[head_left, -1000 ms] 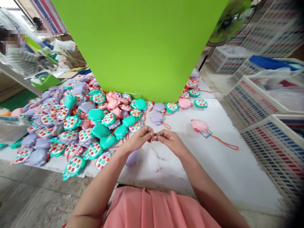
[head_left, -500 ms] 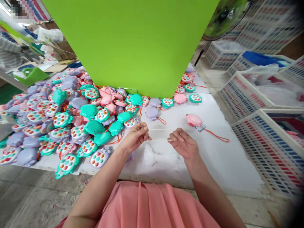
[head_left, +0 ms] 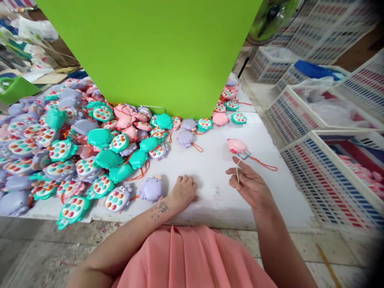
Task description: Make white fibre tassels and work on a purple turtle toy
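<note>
Head view, nearest first: the left hand (head_left: 184,193) has let go of the pale band (head_left: 238,171) and rests on the desk (head_left: 210,160), its grip hidden, contents impossible to tell. Only the right hand (head_left: 252,184) now holds the band, no longer stretched, at its fingers. Just beyond lies the pink toy (head_left: 236,145), then the green panel (head_left: 156,52).

Open tabletop (head_left: 210,156) right of toy pile (head_left: 100,138); pink toy (head_left: 236,145) interrupts it; green panel (head_left: 150,52) blocks far side.
</note>
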Demonstrator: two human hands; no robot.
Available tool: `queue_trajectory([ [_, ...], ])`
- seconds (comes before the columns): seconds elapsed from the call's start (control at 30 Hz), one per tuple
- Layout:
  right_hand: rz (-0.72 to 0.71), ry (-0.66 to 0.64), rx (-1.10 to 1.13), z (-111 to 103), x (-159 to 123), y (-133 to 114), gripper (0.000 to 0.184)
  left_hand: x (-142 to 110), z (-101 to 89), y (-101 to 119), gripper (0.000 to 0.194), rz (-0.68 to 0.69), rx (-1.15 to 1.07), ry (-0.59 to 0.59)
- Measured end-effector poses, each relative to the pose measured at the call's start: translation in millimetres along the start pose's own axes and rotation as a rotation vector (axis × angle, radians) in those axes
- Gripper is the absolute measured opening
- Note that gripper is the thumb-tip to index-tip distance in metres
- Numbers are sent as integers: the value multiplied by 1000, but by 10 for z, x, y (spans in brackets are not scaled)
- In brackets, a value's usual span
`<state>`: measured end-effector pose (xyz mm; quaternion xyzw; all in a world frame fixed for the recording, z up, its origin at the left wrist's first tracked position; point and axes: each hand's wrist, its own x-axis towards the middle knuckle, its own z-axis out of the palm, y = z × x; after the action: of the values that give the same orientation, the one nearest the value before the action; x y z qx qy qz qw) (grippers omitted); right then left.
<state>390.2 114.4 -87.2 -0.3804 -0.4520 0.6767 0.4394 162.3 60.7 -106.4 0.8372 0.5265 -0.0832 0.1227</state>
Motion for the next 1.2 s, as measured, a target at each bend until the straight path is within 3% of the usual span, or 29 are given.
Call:
queue_trajectory([
  [0.1,58,7,-24,-16,-15,44,46,-15,-10,8,16,29,6,8],
  [0.27,81,17,-70,-79,-25,96,54,3,-65,0,26,15,8,39],
  [0.5,82,63,-61,-219,-21,194,52,171,-202,-332,17,-198,-346,-141],
  [0.6,89,59,-37,-242,-23,237,50,201,-347,-467,22,-194,-473,-184],
  [0.7,108,41,-41,-241,-29,255,49,205,-430,-456,32,-173,-573,-225],
  [0.9,65,76,-14,-261,-45,251,45,183,-204,-148,65,-59,-271,-241],
  [0.97,51,87,-20,-287,-47,255,44,172,-122,-87,56,-60,-170,-202],
  [1.1,35,95,-43,-322,-44,269,41,141,-81,-58,17,-59,-69,-162],
  [1.2,46,81,-93,-335,-39,292,43,89,-88,-45,16,-29,-23,-110],
])
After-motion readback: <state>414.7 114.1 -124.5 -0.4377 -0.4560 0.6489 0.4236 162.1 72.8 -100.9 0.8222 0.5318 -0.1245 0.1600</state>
